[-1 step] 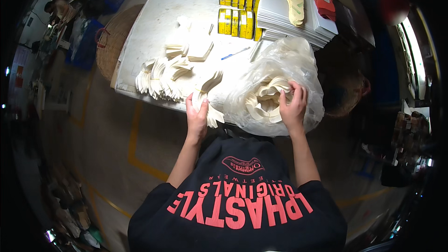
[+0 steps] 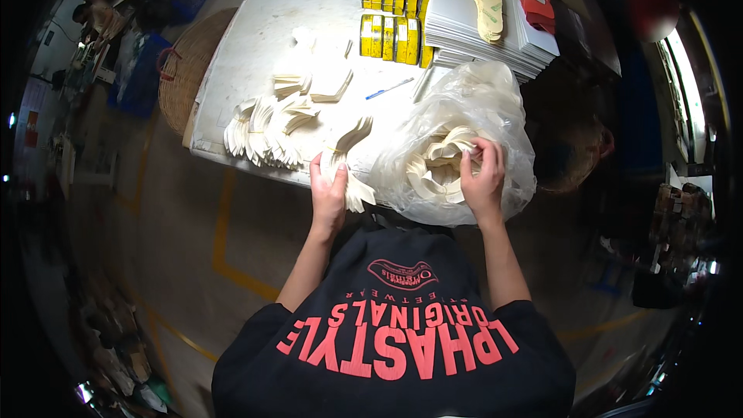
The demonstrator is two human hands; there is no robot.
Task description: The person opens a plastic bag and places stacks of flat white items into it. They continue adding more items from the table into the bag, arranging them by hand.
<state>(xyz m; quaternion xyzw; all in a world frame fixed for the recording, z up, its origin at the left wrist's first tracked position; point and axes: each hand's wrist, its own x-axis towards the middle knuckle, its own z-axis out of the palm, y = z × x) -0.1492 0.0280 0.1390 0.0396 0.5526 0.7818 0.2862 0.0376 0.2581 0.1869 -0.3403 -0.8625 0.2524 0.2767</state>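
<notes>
My left hand [image 2: 328, 192] is closed around a bundle of thin, curved cream strips [image 2: 354, 138]. The bundle stands up from the near table edge, its lower ends fanned out beside my thumb. My right hand [image 2: 484, 183] reaches into the mouth of a clear plastic bag [image 2: 501, 85]. Its thumb and fingers are bent together at the edge of more cream strips [image 2: 449, 143], which lie curled in a ring inside the bag. My fingers partly hide that edge. More cream strip bundles [image 2: 267, 131] lie in a row left of my left hand.
Smaller strip stacks [image 2: 331, 87] and a blue pen [image 2: 389, 88] lie on the white table [image 2: 263, 15]. Yellow-and-black boxes [image 2: 389, 37] stand at the back, near stacked pale sheets [image 2: 457, 11] bearing an insole-shaped piece [image 2: 486, 8] and a red bundle [image 2: 534, 5]. A wicker basket [image 2: 186, 70] stands at left.
My right hand has shifted slightly left, and its fingertips have drawn closer to the thumb. The left hand with its bundle has moved very slightly right.
</notes>
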